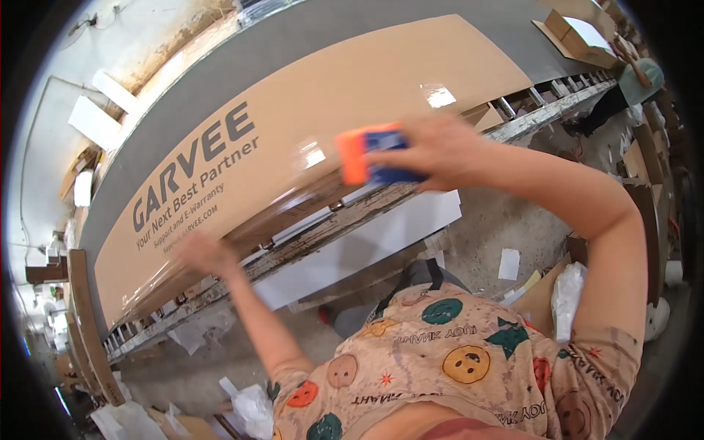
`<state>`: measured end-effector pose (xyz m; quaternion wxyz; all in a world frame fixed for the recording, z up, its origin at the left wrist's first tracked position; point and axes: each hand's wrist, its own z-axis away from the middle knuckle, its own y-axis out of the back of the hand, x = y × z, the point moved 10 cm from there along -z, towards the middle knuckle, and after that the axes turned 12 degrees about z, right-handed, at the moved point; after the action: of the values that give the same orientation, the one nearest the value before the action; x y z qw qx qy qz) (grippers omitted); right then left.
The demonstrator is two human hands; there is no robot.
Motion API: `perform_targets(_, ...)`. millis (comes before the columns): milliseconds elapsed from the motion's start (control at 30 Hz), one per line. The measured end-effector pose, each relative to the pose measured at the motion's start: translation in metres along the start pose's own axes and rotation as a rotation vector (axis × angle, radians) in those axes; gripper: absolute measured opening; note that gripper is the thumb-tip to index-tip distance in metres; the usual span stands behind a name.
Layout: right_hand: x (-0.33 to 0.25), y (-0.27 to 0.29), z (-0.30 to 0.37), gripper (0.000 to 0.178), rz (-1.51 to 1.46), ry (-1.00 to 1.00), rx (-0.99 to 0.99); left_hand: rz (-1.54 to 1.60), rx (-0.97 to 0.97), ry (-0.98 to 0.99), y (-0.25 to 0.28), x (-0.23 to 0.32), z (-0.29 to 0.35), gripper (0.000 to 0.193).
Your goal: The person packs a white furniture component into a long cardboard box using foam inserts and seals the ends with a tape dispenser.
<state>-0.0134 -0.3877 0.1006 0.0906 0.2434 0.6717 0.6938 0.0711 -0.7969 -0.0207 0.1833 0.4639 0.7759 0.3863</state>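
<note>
A long brown cardboard box with dark printing lies across the roller conveyor in front of me. Clear shiny tape runs along its near edge. In my right hand, over that edge right of the middle, is an orange-and-blue tape dispenser; hand and tool are blurred by motion. My left hand rests against the box's near edge, lower left, with nothing seen in it. Its fingers look stretched out, though smeared. Both forearms reach up from my patterned shirt.
The conveyor has metal rollers and a worn rail. White sheets lean below it. At the far right, a person stands by an opened carton. Cartons and plastic wrap litter the floor; an upright brown board stands left.
</note>
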Motion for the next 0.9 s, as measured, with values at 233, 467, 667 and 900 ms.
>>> perform_targets(233, 0.167, -0.026, 0.182, 0.082, 0.297, -0.182, 0.005, 0.704, -0.311, -0.817, 0.092, 0.414, 0.054, 0.053)
perform_targets(467, 0.141, -0.053, 0.145, 0.065, 0.415, -0.534, -0.284, 0.658, -0.287, -1.03, 0.062, 0.542, 0.076, 0.061)
perform_targets(667, 0.203, -0.024, 0.131, 0.02, 0.386, -0.89, -0.601, 0.662, -0.29, -0.955, 0.041, 0.563, 0.08, 0.052)
perform_targets(900, 0.191, 0.035, 0.093, 0.066, -0.598, -0.868, -0.225, 0.811, -0.081, -0.924, 0.068, 0.574, 0.081, 0.042)
